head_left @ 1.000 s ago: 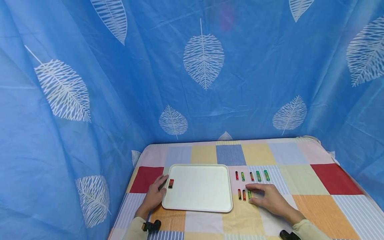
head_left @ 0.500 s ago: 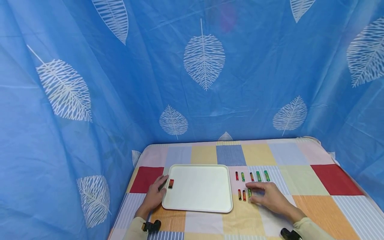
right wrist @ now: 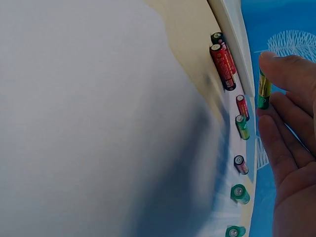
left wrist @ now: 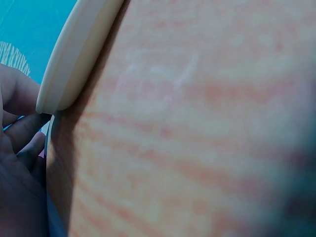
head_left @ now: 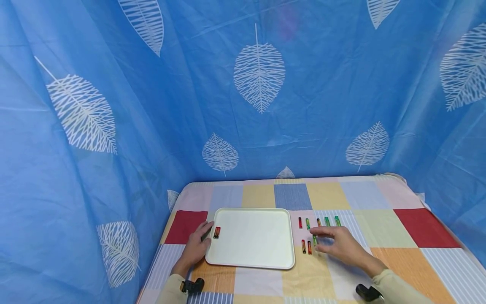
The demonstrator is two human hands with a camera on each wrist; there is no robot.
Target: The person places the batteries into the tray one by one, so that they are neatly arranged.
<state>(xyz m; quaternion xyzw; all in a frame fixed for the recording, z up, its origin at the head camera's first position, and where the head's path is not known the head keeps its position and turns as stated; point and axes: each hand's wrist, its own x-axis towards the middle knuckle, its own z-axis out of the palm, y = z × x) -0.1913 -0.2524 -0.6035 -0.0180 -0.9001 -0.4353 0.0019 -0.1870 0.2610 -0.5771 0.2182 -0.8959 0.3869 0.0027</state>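
My right hand [head_left: 343,245] pinches a green-and-yellow battery [right wrist: 264,91] between thumb and fingertips, raised above the tablecloth in the right wrist view. Below it, two red-and-black batteries [head_left: 306,247] lie side by side on the cloth. Farther back is a row of several red or green batteries [head_left: 327,221]. My left hand [head_left: 195,248] rests at the left edge of a white tray [head_left: 252,238], with thumb and fingertips spread along the rim. Two red-and-black batteries [head_left: 217,232] lie together on the tray near that hand.
A patchwork tablecloth [head_left: 387,228] covers the table. Blue curtains [head_left: 311,105] with white leaf prints hang behind it and at both sides. The tray's raised right rim [head_left: 292,236] stands between its surface and the loose batteries.
My right hand has lifted the green battery slightly off the cloth and shifted a little upward in view. The left hand and the tray stay in place.
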